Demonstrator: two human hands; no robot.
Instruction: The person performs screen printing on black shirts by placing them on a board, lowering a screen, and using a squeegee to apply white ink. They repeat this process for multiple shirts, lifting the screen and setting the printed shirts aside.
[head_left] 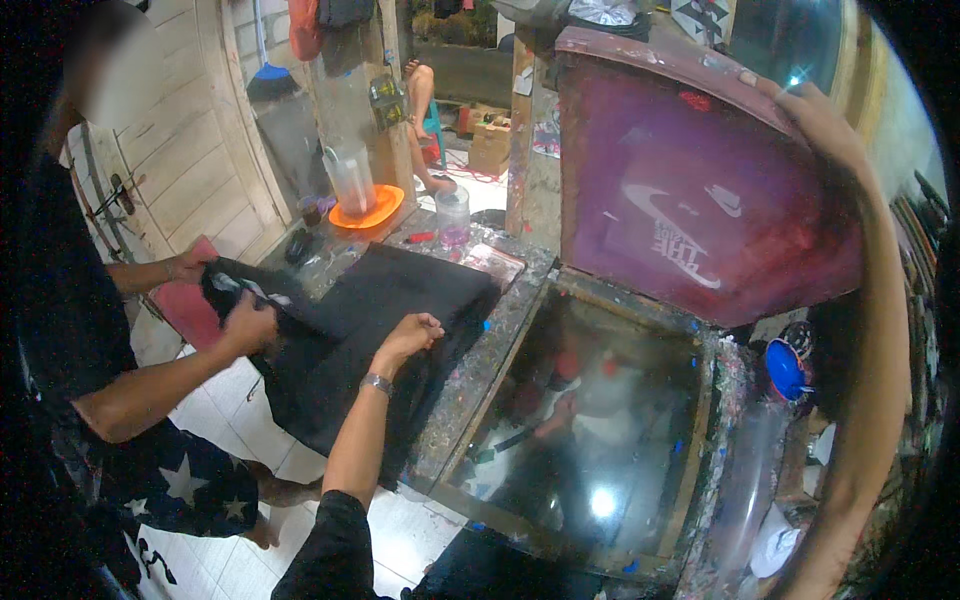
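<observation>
My left hand point(410, 338), with a watch at the wrist, has curled fingers over black fabric point(380, 290) lying on the work table; what they hold, if anything, I cannot make out. My right hand point(805, 112) grips the top edge of a raised purple printing screen point(660, 170) with a white design on it. Beneath the screen, at its hinged side, lies a glass platen point(580, 430) in a wooden frame, showing reflections. At left, a co-worker's hands point(250, 320) hold part of the black fabric, with a white patch showing on it.
An orange tray point(365, 218) with a pitcher and a clear container point(452, 215) stand at the table's back. A blue bowl point(787, 372) sits at right. A pale door point(175, 120) is at left; a seated person's leg point(425, 100) shows beyond the doorway.
</observation>
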